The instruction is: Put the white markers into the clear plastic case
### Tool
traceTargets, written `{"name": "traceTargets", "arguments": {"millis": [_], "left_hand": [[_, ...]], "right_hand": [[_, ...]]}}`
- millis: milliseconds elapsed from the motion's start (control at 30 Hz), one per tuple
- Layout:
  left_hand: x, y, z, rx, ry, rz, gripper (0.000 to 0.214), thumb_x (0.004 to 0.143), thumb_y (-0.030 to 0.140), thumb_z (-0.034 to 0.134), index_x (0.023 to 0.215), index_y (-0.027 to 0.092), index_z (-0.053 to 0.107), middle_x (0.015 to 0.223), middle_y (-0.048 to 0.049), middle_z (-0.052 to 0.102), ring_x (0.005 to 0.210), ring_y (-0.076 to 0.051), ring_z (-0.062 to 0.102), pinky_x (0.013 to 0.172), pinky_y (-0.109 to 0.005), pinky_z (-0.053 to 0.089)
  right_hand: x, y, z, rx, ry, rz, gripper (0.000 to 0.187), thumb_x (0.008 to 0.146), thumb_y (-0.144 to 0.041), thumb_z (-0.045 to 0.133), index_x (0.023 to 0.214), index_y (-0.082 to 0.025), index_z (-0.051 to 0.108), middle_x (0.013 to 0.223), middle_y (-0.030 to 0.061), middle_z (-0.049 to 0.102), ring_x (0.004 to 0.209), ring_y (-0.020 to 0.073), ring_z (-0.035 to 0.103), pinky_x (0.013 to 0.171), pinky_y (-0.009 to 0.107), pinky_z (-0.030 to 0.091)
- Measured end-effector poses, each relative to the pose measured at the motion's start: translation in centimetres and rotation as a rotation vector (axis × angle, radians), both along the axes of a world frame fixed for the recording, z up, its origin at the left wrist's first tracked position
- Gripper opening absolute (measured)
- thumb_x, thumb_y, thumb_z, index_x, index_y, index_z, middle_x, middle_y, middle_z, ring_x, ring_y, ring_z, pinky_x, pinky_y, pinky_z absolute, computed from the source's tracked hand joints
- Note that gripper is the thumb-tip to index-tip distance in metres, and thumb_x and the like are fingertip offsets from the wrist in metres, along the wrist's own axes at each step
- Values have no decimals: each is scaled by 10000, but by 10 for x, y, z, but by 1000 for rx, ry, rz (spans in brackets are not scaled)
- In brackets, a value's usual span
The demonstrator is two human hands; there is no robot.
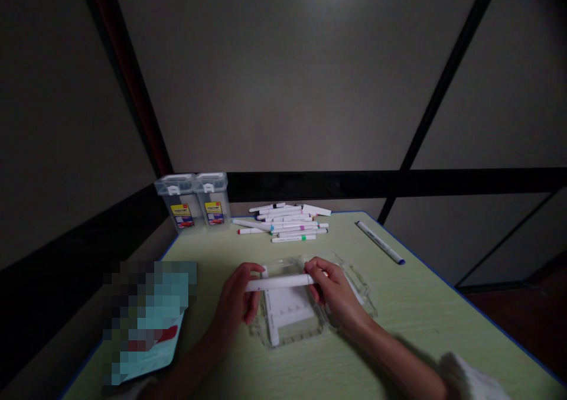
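A white marker pen (280,282) lies level between my hands, above a clear plastic case (297,340). My left hand (239,290) is closed around its left end, and my right hand (333,285) pinches its right end. The case lies opened out flat on the table, its other half (370,299) partly behind my right hand. Inside the left half, another white marker (271,320) lies along the left side. Next to it is a white insert (290,305) with a notched edge.
Several white markers with coloured bands (292,223) are piled at the table's back. Two clear lidded boxes (212,205) with yellow labels stand at back left. A thicker marker with dark blue ends (380,242) lies right. A partly blurred tablet-like screen (155,323) is at left.
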State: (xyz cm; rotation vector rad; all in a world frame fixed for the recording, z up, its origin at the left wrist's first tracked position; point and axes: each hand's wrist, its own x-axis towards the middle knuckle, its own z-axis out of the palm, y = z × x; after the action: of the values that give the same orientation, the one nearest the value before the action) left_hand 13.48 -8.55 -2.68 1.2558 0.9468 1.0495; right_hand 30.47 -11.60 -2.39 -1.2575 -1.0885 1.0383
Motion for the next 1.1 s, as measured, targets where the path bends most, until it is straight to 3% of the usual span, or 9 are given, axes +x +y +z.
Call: {"name": "traceTargets", "arguments": {"millis": [267,533,967,1100], "left_hand": [[-1,0,4,-101,70,21,520,753,565,321,895,128,565,258,96,309,213,-61,249,278,-159,156],[-1,-3,7,74,133,75,420,752,511,364,841,139,537,292,107,286,276,-50,220,321,-158,168],[1,0,-2,137,88,8,362,747,481,396,900,158,457,340,113,340,295,-53,267,321,-143,198],[0,1,-2,104,68,40,352,729,472,443,921,176,442,407,107,379,323,-46,302,324,-131,215]], "right_hand": [[-1,-2,0,41,-15,35,257,756,-389,472,621,-170,471,365,-80,374,342,54,286,361,175,215],[0,-1,1,28,5,-1,190,724,-323,470,612,-171,480,371,-79,375,346,60,299,358,177,218],[2,0,2,-4,13,-13,241,736,-356,451,587,-171,490,321,-83,345,310,59,250,336,190,169],[2,0,2,-15,24,-4,260,749,-376,433,595,-174,483,301,-88,337,293,57,229,327,189,161]]}}
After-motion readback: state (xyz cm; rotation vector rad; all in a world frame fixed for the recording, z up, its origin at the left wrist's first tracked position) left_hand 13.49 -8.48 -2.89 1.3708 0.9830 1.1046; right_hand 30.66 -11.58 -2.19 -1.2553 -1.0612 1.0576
